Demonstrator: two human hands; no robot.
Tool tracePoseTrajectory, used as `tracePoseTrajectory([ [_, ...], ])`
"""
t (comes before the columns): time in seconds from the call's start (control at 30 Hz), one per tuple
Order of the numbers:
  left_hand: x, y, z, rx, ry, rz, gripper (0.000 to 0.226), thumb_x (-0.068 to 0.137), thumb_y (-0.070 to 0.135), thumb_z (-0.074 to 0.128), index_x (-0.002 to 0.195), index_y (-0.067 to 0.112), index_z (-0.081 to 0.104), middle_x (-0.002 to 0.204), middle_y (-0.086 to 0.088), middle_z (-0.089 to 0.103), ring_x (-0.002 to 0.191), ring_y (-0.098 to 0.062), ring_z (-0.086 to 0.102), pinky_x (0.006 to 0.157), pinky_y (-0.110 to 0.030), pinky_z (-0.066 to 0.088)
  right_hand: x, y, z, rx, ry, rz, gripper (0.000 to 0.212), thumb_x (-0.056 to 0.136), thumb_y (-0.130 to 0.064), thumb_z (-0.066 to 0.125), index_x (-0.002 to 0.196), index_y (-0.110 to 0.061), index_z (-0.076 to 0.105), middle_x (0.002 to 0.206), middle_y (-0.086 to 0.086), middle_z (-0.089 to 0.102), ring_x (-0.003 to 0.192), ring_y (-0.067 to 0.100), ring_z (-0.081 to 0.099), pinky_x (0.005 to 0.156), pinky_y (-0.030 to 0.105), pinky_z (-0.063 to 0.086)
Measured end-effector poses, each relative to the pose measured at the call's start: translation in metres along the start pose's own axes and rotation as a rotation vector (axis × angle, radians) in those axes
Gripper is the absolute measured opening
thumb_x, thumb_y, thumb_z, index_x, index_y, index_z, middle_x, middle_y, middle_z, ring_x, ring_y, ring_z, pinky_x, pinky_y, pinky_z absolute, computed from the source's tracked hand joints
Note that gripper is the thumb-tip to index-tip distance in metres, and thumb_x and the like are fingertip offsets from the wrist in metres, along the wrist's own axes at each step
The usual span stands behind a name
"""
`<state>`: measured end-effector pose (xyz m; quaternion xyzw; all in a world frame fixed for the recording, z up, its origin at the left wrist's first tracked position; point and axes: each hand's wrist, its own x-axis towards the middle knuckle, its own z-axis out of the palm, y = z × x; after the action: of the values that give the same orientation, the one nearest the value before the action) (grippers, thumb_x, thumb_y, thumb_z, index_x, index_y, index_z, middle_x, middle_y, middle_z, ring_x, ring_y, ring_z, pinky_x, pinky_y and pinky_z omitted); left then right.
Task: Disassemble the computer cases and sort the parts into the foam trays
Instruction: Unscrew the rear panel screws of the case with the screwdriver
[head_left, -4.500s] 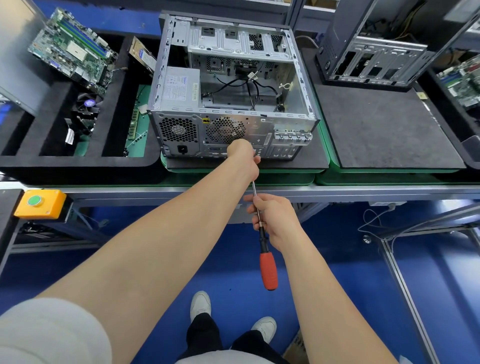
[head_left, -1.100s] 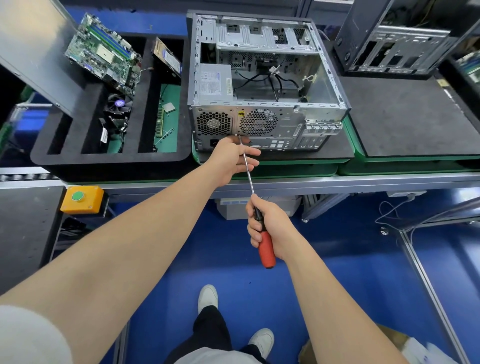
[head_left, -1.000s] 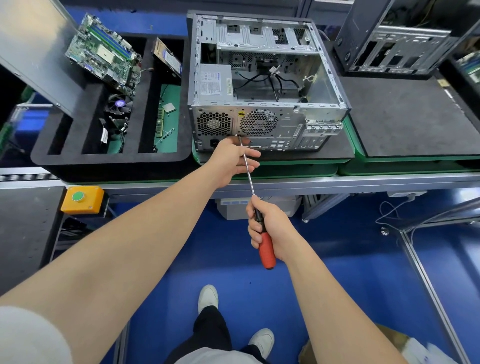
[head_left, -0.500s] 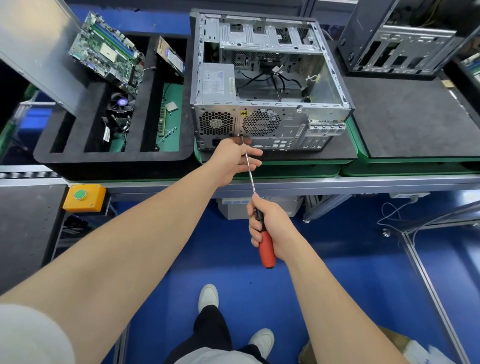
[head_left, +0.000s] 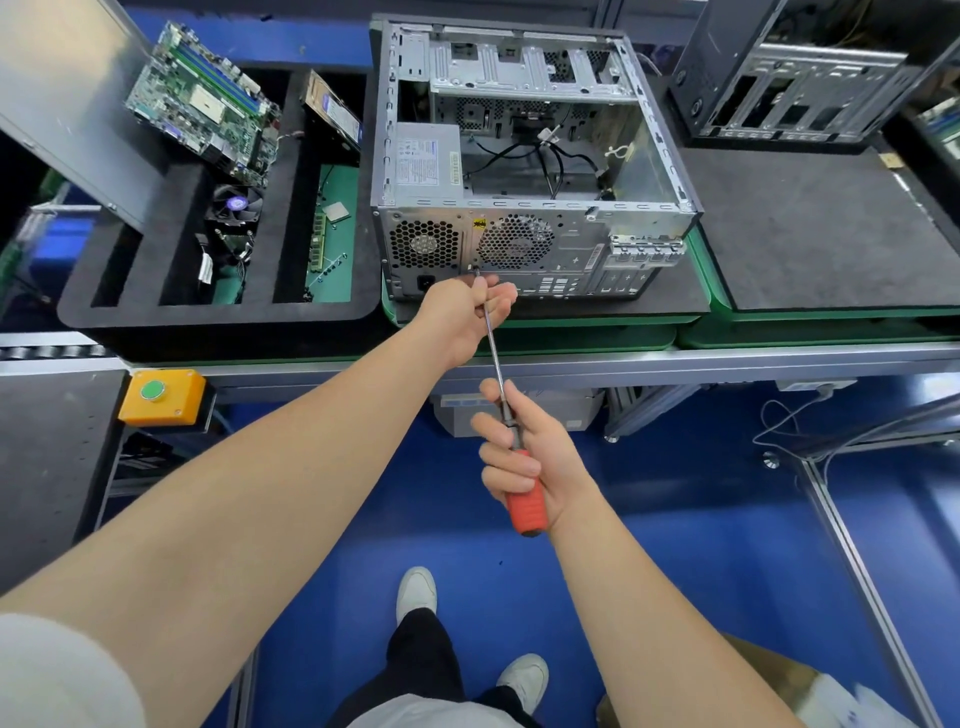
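An open grey computer case (head_left: 524, 171) lies on a dark mat, its rear panel facing me, with a power supply (head_left: 428, 161) and loose black cables inside. My right hand (head_left: 524, 457) grips the red handle of a long screwdriver (head_left: 498, 374). The tip sits at the rear panel, between the two fan grilles near their lower edge. My left hand (head_left: 462, 312) is at the panel with its fingers curled round the upper shaft near the tip. A black foam tray (head_left: 218, 317) to the left holds a motherboard (head_left: 202, 104), a cooler fan (head_left: 236, 205) and a drive (head_left: 332, 109).
A second stripped case (head_left: 800, 73) stands at the back right behind a bare dark mat (head_left: 821, 228). A grey metal side panel (head_left: 57, 93) leans at the far left. An orange box with a green button (head_left: 161, 395) sits on the bench edge.
Earlier the screwdriver tip and my left hand sat further right on the rear panel, below the fan grille. They have shifted left to the spot between the grilles. Over the last second, hardly anything moved.
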<state>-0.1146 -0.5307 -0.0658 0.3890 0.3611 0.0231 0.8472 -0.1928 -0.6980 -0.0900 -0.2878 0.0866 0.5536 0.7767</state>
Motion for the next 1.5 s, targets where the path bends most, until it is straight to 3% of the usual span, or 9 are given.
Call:
tracePoseTrajectory([
  [0.1, 0.002, 0.000, -0.004, 0.010, -0.014, -0.015, 0.026, 0.111, 0.004, 0.034, 0.103, -0.001, 0.058, 0.100, -0.018, 0.068, 0.053, -0.014, 0.068, 0.052, -0.021, 0.054, 0.003, 0.002, 0.007, -0.297, 0.197, -0.074, 0.020, 0.109, -0.032, 0.046, 0.098, -0.019, 0.057, 0.060, 0.000, 0.039, 0.037, 0.013, 0.029, 0.038, 0.023, 0.031],
  [0.27, -0.001, -0.009, 0.003, -0.004, -0.001, -0.020, 0.030, 0.113, 0.014, 0.030, 0.132, -0.004, 0.045, 0.093, -0.019, 0.069, 0.055, -0.014, 0.056, 0.049, -0.020, 0.048, 0.009, 0.010, 0.018, -1.708, 0.903, -0.186, 0.015, 0.113, -0.031, 0.029, 0.103, -0.020, 0.033, 0.073, 0.005, 0.047, 0.063, 0.028, 0.051, 0.054, 0.037, 0.039],
  [0.37, -0.002, -0.016, 0.011, -0.039, 0.021, -0.018, 0.029, 0.113, 0.018, 0.033, 0.137, 0.002, 0.040, 0.089, -0.015, 0.068, 0.046, -0.009, 0.041, 0.044, -0.020, 0.033, 0.009, 0.013, 0.015, -1.890, 0.982, -0.240, 0.017, 0.114, -0.035, 0.027, 0.106, -0.021, 0.032, 0.073, 0.003, 0.044, 0.059, 0.021, 0.041, 0.051, 0.035, 0.029],
  [0.53, 0.001, -0.009, 0.010, -0.146, 0.017, -0.077, 0.021, 0.110, 0.004, 0.031, 0.103, 0.003, 0.051, 0.084, -0.009, 0.062, 0.038, -0.006, 0.023, 0.038, -0.018, 0.020, -0.002, -0.012, 0.012, -0.922, 0.447, -0.152, 0.032, 0.107, -0.041, 0.040, 0.106, -0.014, 0.056, 0.076, 0.012, 0.060, 0.048, 0.025, 0.055, 0.047, 0.036, 0.052],
  [0.73, 0.000, -0.005, 0.005, -0.364, -0.121, -0.161, 0.027, 0.114, 0.013, 0.030, 0.094, 0.006, 0.047, 0.081, -0.007, 0.061, 0.035, -0.005, 0.025, 0.038, -0.016, 0.020, -0.006, -0.001, 0.005, 0.344, -0.120, 0.045, 0.020, 0.110, -0.028, 0.046, 0.110, -0.011, 0.056, 0.074, 0.009, 0.054, 0.040, 0.010, 0.039, 0.035, 0.020, 0.040],
  [0.83, -0.001, -0.004, 0.002, -0.316, -0.115, -0.139, 0.021, 0.113, 0.013, 0.031, 0.100, 0.007, 0.045, 0.086, -0.009, 0.062, 0.037, -0.005, 0.028, 0.040, -0.016, 0.024, -0.003, 0.002, 0.012, 0.170, -0.023, -0.024, 0.019, 0.112, -0.027, 0.044, 0.110, -0.013, 0.056, 0.067, 0.006, 0.054, 0.031, 0.009, 0.033, 0.029, 0.018, 0.032],
  [1.2, 0.001, -0.013, 0.005, -0.043, -0.033, -0.052, 0.032, 0.114, 0.019, 0.030, 0.114, -0.003, 0.053, 0.092, -0.012, 0.066, 0.045, -0.008, 0.037, 0.041, -0.020, 0.030, 0.013, 0.023, 0.026, -1.868, 0.950, -0.295, 0.014, 0.111, -0.024, 0.037, 0.125, -0.022, 0.034, 0.075, 0.002, 0.039, 0.070, 0.029, 0.047, 0.055, 0.038, 0.036],
  [1.3, 0.000, -0.009, 0.007, -0.037, 0.002, -0.024, 0.020, 0.113, 0.012, 0.034, 0.125, 0.002, 0.046, 0.094, -0.010, 0.064, 0.045, -0.006, 0.034, 0.043, -0.018, 0.029, 0.006, 0.014, 0.027, -1.583, 0.792, -0.321, 0.014, 0.111, -0.033, 0.034, 0.110, -0.020, 0.039, 0.082, 0.016, 0.059, 0.058, 0.033, 0.057, 0.051, 0.043, 0.052],
  [1.5, 0.001, 0.000, 0.010, -0.267, 0.011, -0.143, 0.021, 0.111, 0.003, 0.027, 0.108, 0.003, 0.049, 0.094, -0.010, 0.061, 0.038, -0.005, 0.028, 0.039, -0.017, 0.022, -0.002, 0.000, 0.016, -0.032, 0.086, -0.121, 0.018, 0.103, -0.033, 0.052, 0.100, -0.017, 0.060, 0.067, 0.005, 0.051, 0.039, 0.013, 0.042, 0.037, 0.023, 0.039],
])
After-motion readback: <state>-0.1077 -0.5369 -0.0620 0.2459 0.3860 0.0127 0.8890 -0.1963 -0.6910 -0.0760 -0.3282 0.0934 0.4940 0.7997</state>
